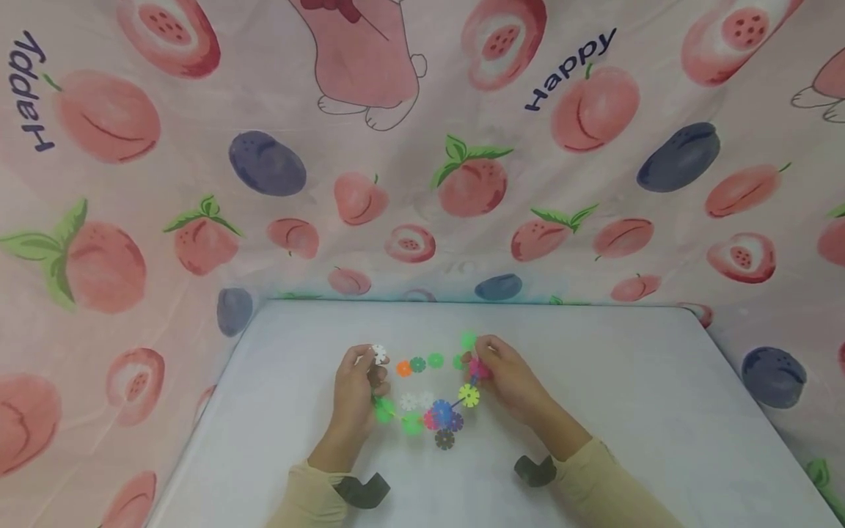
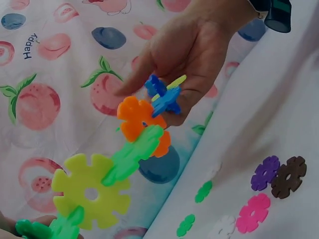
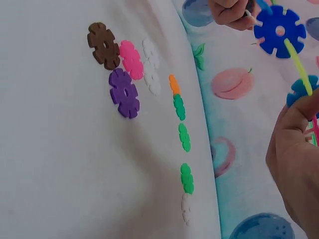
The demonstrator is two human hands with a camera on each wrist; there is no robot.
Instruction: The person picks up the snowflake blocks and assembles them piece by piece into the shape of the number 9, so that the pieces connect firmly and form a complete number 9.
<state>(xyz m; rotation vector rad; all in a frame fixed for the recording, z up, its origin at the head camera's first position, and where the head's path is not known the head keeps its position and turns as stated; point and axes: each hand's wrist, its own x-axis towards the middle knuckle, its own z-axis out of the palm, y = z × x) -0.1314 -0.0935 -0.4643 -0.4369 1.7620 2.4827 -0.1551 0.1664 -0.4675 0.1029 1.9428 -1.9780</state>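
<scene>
Smooth white tabletop (image 1: pixel 614 367), fruit-printed cloth (image 1: pixel 409 198) behind; left fingers (image 1: pixel 356 359), right fingers (image 1: pixel 494 352) gripping a notched-disc plastic chain (image 1: pixel 441 411).

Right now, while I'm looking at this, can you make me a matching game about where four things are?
Things:
1. Chain
2. Cloth
3. Brown disc
4. Sleeves

Places:
A. Behind the table
B. On the arms
C. Held between the left hand and the right hand
D. Lying on the table

Pairs: 1-C, 2-A, 3-D, 4-B
</scene>
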